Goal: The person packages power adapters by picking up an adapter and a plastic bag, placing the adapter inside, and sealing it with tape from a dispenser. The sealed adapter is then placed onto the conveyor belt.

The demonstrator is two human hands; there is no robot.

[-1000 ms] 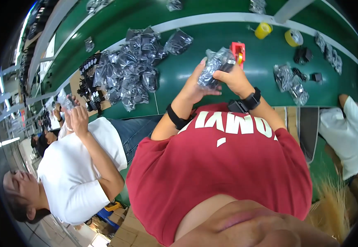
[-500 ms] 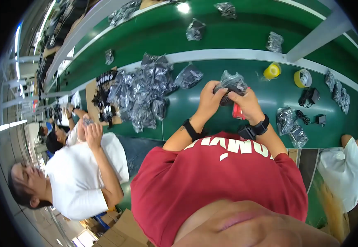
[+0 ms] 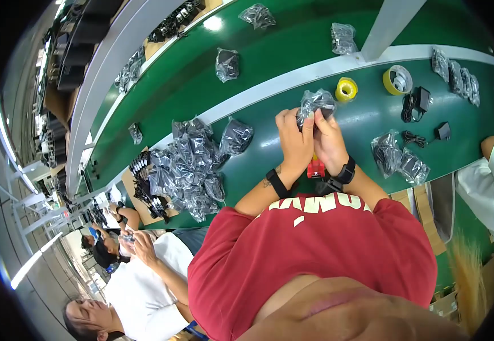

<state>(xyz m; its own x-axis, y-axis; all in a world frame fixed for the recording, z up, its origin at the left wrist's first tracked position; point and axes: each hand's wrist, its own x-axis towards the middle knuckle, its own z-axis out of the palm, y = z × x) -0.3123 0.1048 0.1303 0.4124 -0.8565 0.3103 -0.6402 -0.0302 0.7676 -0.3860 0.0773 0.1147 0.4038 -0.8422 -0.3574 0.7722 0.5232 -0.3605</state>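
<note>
Between my left hand (image 3: 293, 141) and my right hand (image 3: 330, 145) is a clear plastic bag (image 3: 317, 101) with a black power adapter inside. Both hands are closed around it, with the thumbs side by side on its near face. My fingers cover the lower part of the bag. A red object (image 3: 315, 169), perhaps a tape dispenser, shows just below my hands, near the bench edge; most of it is hidden. Just beyond and to the right of the bag lies a roll of yellow tape (image 3: 346, 89).
A heap of bagged adapters (image 3: 187, 165) covers the bench (image 3: 269, 133) on the left. At right are a larger tape roll (image 3: 397, 79), loose adapters (image 3: 423, 99) and more bags (image 3: 386, 150). A metal post (image 3: 392, 25) rises behind. Co-workers sit on both sides.
My view has turned, so the bench appears tilted. My hands have drawn closer together around the bag, thumbs now side by side. The red object shows lower, below my hands.
</note>
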